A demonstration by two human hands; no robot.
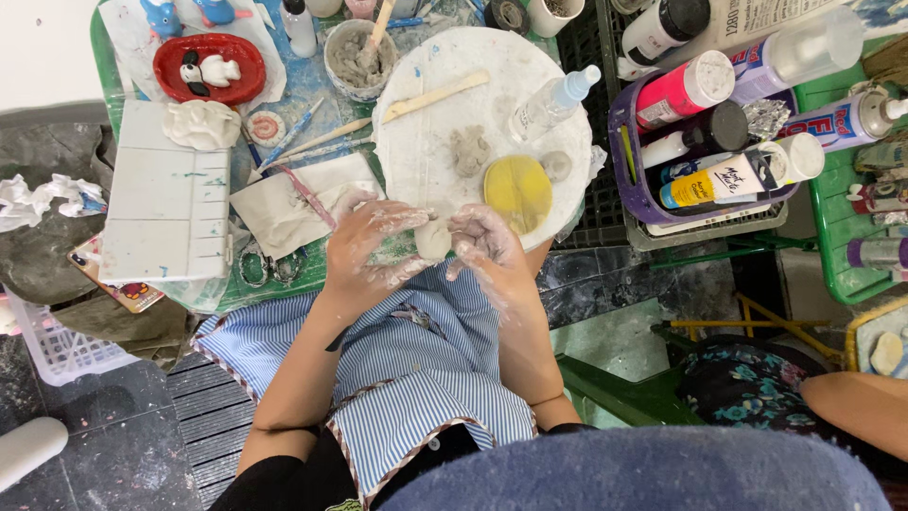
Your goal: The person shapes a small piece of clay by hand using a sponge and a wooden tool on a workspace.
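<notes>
The left hand [364, 248] and right hand [487, 244], both clay-smeared, cup a small pale clay lump [433, 238] between their fingertips at the near edge of the round white board [426, 161], seemingly pinching it, which wants light, even pressure.

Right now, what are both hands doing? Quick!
Left hand: fingers curled around the clay lump, holding it.
Right hand: fingers pressed on the same lump, holding it too.

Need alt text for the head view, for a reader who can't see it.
Seen from above, a person's clay-smeared left hand and right hand press a small clay lump between them at the edge of a round white board, which carries a yellow sponge and a spray bottle.
</notes>
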